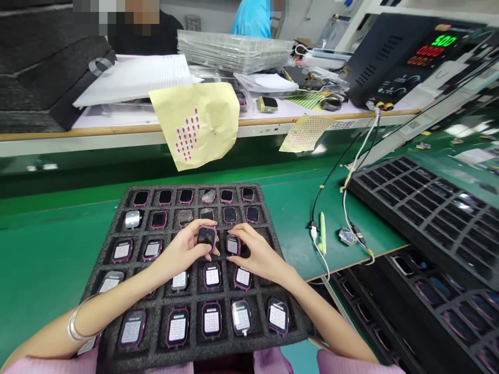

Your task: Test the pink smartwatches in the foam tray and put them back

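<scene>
In the head view my left hand [189,246] grips a smartwatch [206,236] with a dark screen and purple frame, raised over the middle of a black foam tray [195,293]. Just right of it, my right hand [253,248] has its thumb and fingers around a second watch [233,244], whose screen is lit with white blocks, at its tray compartment. Several more watches lie face up in the compartments. Those in the back rows mostly have dark screens; many nearer ones, such as a lit watch [212,318], show white blocks. My forearms hide some compartments.
Behind the tray, a shelf [128,136] bears papers, stacked clear trays [234,51] and a power supply [397,62]. Cables [329,187] hang to the green table [296,200] beside a green pen [322,234]. More black trays [429,208] stand right. People are partly visible behind.
</scene>
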Demonstrator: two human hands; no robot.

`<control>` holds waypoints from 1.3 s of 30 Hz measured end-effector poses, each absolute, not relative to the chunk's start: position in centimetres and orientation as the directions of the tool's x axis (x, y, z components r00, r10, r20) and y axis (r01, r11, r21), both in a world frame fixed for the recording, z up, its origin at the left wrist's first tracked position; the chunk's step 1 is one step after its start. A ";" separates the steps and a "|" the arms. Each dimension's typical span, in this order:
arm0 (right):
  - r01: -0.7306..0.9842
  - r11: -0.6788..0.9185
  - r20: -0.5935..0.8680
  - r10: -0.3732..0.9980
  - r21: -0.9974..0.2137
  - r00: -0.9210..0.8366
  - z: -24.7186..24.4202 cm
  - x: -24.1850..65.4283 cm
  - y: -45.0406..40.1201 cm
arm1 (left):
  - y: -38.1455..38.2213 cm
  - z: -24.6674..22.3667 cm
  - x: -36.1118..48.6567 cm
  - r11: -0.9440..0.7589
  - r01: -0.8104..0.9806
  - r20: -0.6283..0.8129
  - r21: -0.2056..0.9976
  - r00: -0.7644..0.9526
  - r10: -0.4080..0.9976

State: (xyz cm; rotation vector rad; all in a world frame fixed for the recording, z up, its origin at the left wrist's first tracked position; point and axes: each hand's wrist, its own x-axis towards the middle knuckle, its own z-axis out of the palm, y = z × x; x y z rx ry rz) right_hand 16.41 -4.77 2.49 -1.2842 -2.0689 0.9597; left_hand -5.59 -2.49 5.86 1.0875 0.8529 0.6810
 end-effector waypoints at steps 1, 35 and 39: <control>0.632 0.381 0.074 0.887 -0.674 -0.456 2.7 16.6 -4.4 | -2.5 5.9 -5.6 0.326 -0.057 -0.251 0.944 0.519 0.817; -0.387 -0.382 -0.235 0.897 -0.839 -0.375 5.9 15.4 -2.8 | -2.8 5.2 -6.5 -0.241 0.346 0.064 0.907 0.451 0.890; -0.363 -0.354 -0.195 0.892 -0.862 -0.408 5.7 15.6 -2.8 | -2.7 5.1 -6.6 -0.200 0.325 0.038 0.924 0.445 0.895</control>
